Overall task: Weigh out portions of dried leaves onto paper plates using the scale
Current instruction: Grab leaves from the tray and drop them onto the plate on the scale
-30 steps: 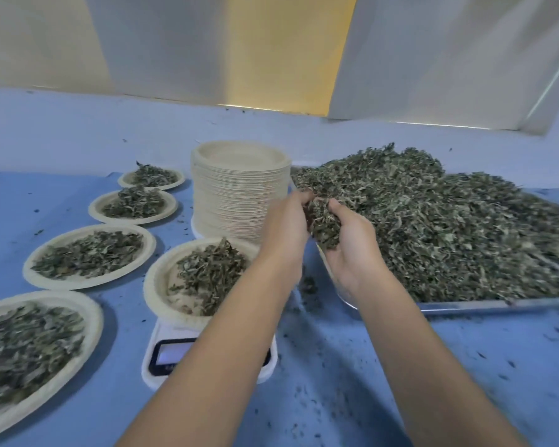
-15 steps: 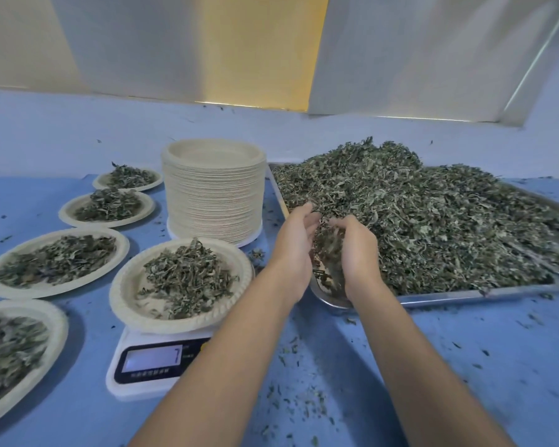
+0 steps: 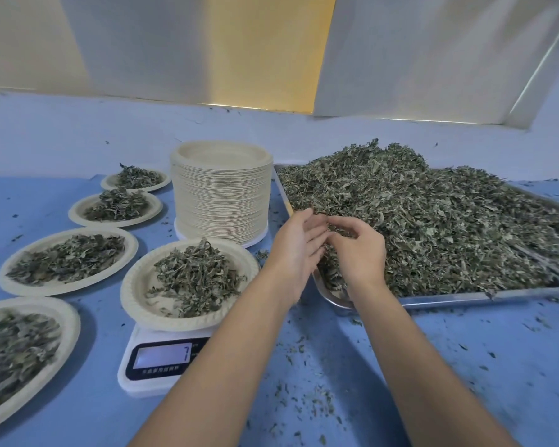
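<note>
Both bare forearms are reaching forward side by side; the left hand (image 3: 299,245) is standing on edge, fingers straight; the right hand (image 3: 359,250) is holding its fingers curled toward the left palm, knuckles up.

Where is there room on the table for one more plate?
In front of the tray of leaves, right of the arms: bare blue table, only leaf bits. Also the far-left edge beside the plates. Crowded around the scale and stack.
</note>
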### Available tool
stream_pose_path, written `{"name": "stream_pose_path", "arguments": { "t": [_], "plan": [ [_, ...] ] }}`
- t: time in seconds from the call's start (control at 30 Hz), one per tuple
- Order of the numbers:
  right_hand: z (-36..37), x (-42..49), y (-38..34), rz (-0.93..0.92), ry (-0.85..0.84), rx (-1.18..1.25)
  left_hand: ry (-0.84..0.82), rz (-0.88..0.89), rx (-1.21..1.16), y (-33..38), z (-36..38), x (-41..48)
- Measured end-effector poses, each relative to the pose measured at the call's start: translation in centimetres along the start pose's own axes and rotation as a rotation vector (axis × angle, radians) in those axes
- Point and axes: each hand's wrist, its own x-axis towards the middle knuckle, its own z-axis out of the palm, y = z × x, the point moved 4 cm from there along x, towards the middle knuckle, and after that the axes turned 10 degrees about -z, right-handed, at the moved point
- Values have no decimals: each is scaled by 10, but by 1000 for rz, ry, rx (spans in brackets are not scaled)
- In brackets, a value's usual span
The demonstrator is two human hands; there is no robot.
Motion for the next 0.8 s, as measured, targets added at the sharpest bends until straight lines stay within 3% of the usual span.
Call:
{"name": "stream_pose_path", "arguments": {
  "t": [0.27, 0.43, 0.63, 0.8],
  "plan": [
    [20, -5, -15, 39, -11, 236, 97, 118, 119, 14, -20, -15],
    [48, -17, -38, 2, -173, 288, 167, 217, 148, 42, -46, -33],
    [87, -30, -55, 25, -252, 282, 274, 312, 94, 76, -94, -57],
    [101, -39, -53, 50, -253, 269, 567, 464, 248, 83, -142, -77]
  ]
}}
